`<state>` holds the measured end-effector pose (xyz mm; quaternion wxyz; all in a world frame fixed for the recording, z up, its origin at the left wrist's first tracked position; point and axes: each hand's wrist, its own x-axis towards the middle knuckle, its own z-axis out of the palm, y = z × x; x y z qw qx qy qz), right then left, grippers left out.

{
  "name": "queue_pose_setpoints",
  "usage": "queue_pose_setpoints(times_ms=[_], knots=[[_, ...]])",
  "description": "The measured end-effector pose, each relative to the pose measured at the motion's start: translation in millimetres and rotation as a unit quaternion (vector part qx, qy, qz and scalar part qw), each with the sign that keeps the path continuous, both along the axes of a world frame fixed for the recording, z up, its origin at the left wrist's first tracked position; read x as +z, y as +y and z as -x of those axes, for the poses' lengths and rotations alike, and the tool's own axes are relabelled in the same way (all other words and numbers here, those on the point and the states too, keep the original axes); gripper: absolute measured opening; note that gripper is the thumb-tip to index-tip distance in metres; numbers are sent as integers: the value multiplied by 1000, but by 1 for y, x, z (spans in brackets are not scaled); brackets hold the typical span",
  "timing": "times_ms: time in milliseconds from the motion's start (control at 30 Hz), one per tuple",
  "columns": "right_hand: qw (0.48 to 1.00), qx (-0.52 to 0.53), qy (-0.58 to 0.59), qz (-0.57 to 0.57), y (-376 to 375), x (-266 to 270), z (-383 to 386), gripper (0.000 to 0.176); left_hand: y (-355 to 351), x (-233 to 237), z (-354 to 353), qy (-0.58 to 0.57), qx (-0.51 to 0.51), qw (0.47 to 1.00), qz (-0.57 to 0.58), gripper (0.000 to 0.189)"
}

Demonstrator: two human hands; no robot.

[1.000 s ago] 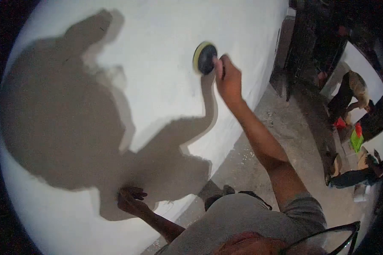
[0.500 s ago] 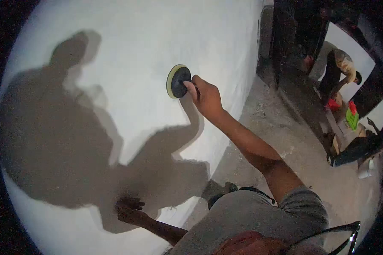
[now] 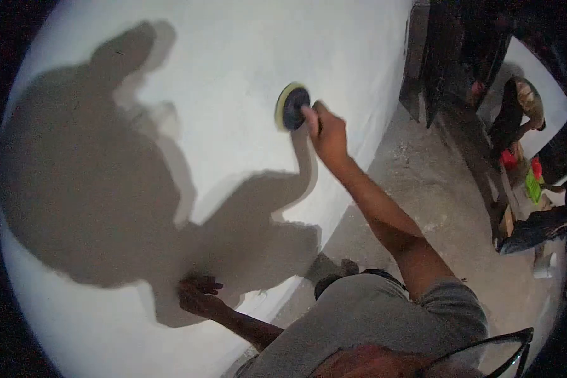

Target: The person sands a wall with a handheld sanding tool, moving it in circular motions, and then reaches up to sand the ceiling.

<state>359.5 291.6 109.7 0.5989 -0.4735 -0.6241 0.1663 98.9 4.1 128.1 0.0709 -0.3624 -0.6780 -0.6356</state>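
Observation:
My right hand [image 3: 329, 129] is closed around the grip of a round hand sanding pad [image 3: 293, 107] with a black back and a pale yellow rim. The pad's face rests against the white wall [image 3: 233, 82]. Lower down and to the left, in shadow, my left hand [image 3: 200, 296] is at the wall surface with its fingers apart and nothing visible in it. Whether its palm presses on the wall cannot be made out.
Large shadows of my body cover the wall's left part. Concrete floor [image 3: 422, 189] runs along the wall. At the far right a bent-over person [image 3: 524, 110] is by red and green items [image 3: 533, 188]. A white container [image 3: 545, 266] stands on the floor.
The view has shifted a little. My right hand and the sanding pad appear farther right and slightly higher; my left hand stays in nearly the same place, with its fingers apart.

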Motion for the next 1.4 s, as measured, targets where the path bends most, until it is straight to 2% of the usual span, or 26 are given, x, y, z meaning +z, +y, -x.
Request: queue_pose_setpoints(times_ms=[67, 133, 200, 233, 267, 333, 400, 433, 467, 500, 533, 667, 733, 767, 800, 867, 933, 967, 1033, 1067, 1133, 1167, 1233, 1300, 1400], knots=[[998, -40, 36, -29, 23, 11, -14, 31, 3, -5, 5, -1, -30, 1000, -8, 63], [996, -61, 68, 8, 31, 14, -12, 31, 8, -5, 8, -3, -8, 1000, 7, 63], [997, -41, 63, 15, 15, 7, 0, 29, 10, 2, 1, -9, 18, 1000, 17, 64], [997, -15, 52, -48, 5, -8, 12, 28, 10, 4, -2, -14, 43, 999, 26, 64], [999, 12, 30, -12, -11, -15, 20, 26, 5, 1, 2, -14, 44, 999, 27, 64], [999, 48, -7, 19, -11, -20, 18, 26, -3, -7, 10, -32, 18, 999, -9, 37], [999, -11, 21, -32, 21, -16, 4, 27, -1, -8, 5, -28, 7, 999, -24, 37], [998, -28, 58, -14, 42, -8, -8, 29, 1, -7, 2, -25, -2, 999, -39, 36], [993, -67, 94, -37, 63, -1, -20, 31, 4, -7, 4, -25, -4, 999, -39, 36], [989, -82, 115, -47, 90, -7, -33, 31, 8, -8, 7, -3, 0, 1000, -20, 51], [990, -85, 111, -5, 98, -4, -43, 32, 10, -9, 8, 19, 4, 1000, 0, 66], [992, -44, 111, -32, 54, -45, -10, 35, 5, -6, 4, 9, 7, 1000, 27, 65], [994, 21, 102, 34, 9, -29, 3, 34, -1, -2, -4, -17, 61, 998, 21, 64], [997, 0, 80, -9, 12, -29, 2, 32, -4, -3, -3, -18, 63, 998, 21, 64], [993, -10, 114, -31, 31, -36, -1, 31, -6, -4, -2, -18, 46, 999, 23, 63], [990, -88, 79, -79, 79, -37, -24, 30, -7, -6, -1, -19, 30, 999, 26, 62], [983, -130, 63, -113, 107, -16, -47, 28, 1, -6, -3, 14, 21, 1000, 12, 63], [983, -128, 62, -113, 106, -14, -47, 28, 2, -5, -1, 12, 24, 1000, 12, 63], [990, -125, 66, 10, 98, -12, -44, 33, 3, -2, 3, 13, -13, 1000, 12, 63], [990, -99, 82, -65, 92, -37, -32, 30, 3, 1, 2, 12, -10, 1000, 12, 63], [994, -59, 86, -14, 33, -43, -1, 30, 3, 6, -2, -22, 23, 999, 23, 63], [995, -57, 86, -14, 34, -44, -1, 30, 3, 6, 0, -22, 25, 999, 23, 63], [987, -81, 97, -99, 46, -42, -8, 32, 3, 5, 4, -30, -10, 999, -2, 62], [986, -122, 88, -68, 88, -33, -34, 36, 5, 5, -1, -37, 5, 999, 4, 61], [988, -113, 104, 6, 112, -19, -50, 41, 5, 4, -1, -31, 20, 999, 14, 61]])
